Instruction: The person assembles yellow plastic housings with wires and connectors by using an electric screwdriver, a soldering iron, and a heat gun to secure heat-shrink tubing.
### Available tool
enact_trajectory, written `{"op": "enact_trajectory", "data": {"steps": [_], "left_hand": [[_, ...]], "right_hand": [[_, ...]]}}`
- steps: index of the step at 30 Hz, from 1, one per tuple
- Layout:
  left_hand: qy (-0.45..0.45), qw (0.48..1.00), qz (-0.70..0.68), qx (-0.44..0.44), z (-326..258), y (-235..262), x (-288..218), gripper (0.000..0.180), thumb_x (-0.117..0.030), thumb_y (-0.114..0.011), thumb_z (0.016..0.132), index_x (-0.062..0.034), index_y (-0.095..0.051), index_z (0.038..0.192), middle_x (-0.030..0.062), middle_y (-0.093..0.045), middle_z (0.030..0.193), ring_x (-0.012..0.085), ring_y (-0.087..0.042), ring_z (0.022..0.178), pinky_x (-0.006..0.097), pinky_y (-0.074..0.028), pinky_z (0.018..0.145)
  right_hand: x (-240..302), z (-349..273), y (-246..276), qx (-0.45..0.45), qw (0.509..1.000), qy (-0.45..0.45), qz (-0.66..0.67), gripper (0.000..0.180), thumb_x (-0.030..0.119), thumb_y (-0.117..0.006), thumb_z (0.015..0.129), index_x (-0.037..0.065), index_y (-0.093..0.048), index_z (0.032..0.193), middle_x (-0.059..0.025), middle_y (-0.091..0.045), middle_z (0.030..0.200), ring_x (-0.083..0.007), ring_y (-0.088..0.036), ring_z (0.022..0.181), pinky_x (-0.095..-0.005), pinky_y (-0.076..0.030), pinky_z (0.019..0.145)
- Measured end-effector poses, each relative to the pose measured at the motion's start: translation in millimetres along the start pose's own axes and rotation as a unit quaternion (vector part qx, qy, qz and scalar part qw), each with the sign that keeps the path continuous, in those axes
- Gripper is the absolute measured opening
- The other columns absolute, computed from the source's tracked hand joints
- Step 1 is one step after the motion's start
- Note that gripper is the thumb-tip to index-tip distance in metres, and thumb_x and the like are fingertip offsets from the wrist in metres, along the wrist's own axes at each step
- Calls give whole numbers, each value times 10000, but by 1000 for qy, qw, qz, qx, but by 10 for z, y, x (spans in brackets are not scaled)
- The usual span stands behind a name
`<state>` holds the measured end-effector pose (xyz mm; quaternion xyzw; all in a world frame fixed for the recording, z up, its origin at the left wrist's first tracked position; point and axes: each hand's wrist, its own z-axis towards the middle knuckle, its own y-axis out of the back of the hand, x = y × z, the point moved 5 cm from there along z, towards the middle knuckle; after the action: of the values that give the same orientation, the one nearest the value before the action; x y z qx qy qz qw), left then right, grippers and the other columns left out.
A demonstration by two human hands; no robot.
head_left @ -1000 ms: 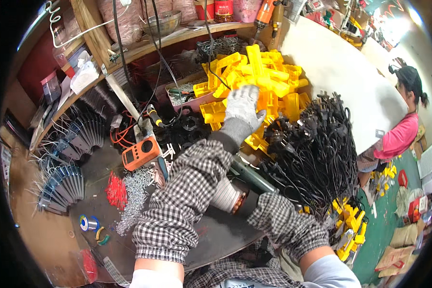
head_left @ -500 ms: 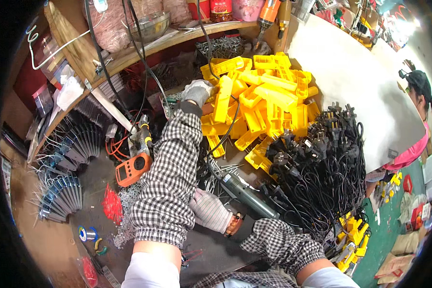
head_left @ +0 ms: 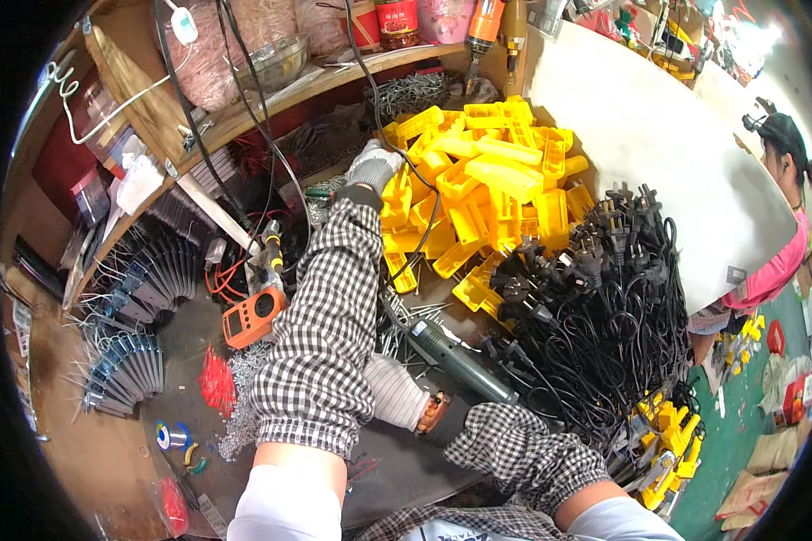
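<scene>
My left hand [head_left: 373, 167], in a grey-white glove, reaches to the left edge of a heap of yellow plastic casings [head_left: 505, 176]. Its fingers are bent down beside the nearest casing and mostly hidden, so a grip cannot be made out. Nearer to me, my right hand [head_left: 397, 394] wears a striped glove and points left under my left forearm. The checked left sleeve covers its fingers. Right beside it lies a dark grey cylindrical power screwdriver [head_left: 460, 362], with loose long screws [head_left: 424, 316] behind it.
Black power cords with plugs [head_left: 613, 288] are piled at the right. An orange meter [head_left: 253, 317], red small parts [head_left: 216, 382], a solder spool [head_left: 171, 435] and rows of wired grey plates [head_left: 126, 374] lie left. Cables hang before the shelf [head_left: 343, 74]. A person [head_left: 780, 198] is at far right.
A long yellow casing that stood beside my left hand has shifted, and the hand sits slightly higher at the heap's edge. My right hand stays under the left forearm. The view has tilted slightly.
</scene>
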<state>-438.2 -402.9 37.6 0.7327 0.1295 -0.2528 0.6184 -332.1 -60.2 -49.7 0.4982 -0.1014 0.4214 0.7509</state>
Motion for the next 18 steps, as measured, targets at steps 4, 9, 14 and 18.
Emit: {"op": "enact_trajectory", "data": {"steps": [4, 9, 14, 18], "left_hand": [[-49, 985, -166, -29, 381, 5, 167, 568, -381, -746, 755, -86, -611, 1221, 167, -637, 1214, 303, -611, 1129, 348, -482, 919], [64, 923, -369, -92, 425, -29, 323, 303, -205, -754, 759, -5, -671, 971, 67, -671, 833, 198, -620, 677, 324, -499, 628], [-189, 846, -477, 147, 53, -89, 64, 326, -160, -723, 807, -14, -664, 1092, 64, -681, 1018, 195, -637, 926, 298, -497, 819], [-107, 892, -439, -25, -139, 198, 269, 272, -205, -742, 779, -42, -638, 971, 72, -669, 959, 210, -601, 770, 346, -479, 726]], "right_hand": [[105, 28, -2, -21, 990, 15, 141, 407, 245, -580, 808, 37, -583, 1158, -161, -580, 1153, -313, -545, 1100, -403, -421, 986], [83, 8, 63, -40, 989, 9, 139, 336, 220, -547, 833, 59, -597, 1124, -132, -593, 1158, -302, -552, 1089, -392, -433, 970], [5, 19, 26, -35, 999, 19, 9, 287, 211, -587, 787, -6, -607, 974, -185, -583, 994, -341, -572, 968, -411, -488, 865], [7, 22, -25, 9, 1000, -7, 1, 346, 258, -641, 742, -24, -611, 941, -196, -576, 971, -333, -578, 954, -407, -496, 847]]}}
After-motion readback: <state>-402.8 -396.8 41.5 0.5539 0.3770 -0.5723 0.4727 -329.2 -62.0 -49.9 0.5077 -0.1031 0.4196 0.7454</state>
